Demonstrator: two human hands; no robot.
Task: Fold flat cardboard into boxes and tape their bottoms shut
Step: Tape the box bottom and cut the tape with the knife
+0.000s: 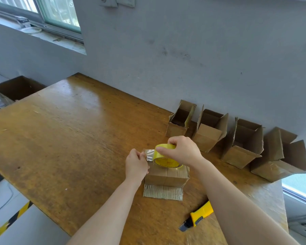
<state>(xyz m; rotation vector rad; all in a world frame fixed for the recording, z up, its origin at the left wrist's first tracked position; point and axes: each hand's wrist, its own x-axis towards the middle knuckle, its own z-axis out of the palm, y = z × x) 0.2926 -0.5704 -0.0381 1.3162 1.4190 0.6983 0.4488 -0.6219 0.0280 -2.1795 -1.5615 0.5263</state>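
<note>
Your right hand (182,150) grips the tape roll (164,157) above the upturned box (167,175) at desk (69,129) centre. Left-hand fingers (142,154) pinch the free tape end (148,154) at 9 o'clock, keeping it taut for the bottom seam.

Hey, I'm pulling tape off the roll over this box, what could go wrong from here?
1. The free tape strip pinched by your left hand hangs past the box; it may fold, stick to itself or land crooked.
2. The utility knife lies with its blade out under your right forearm; reaching back could graze it.
</note>
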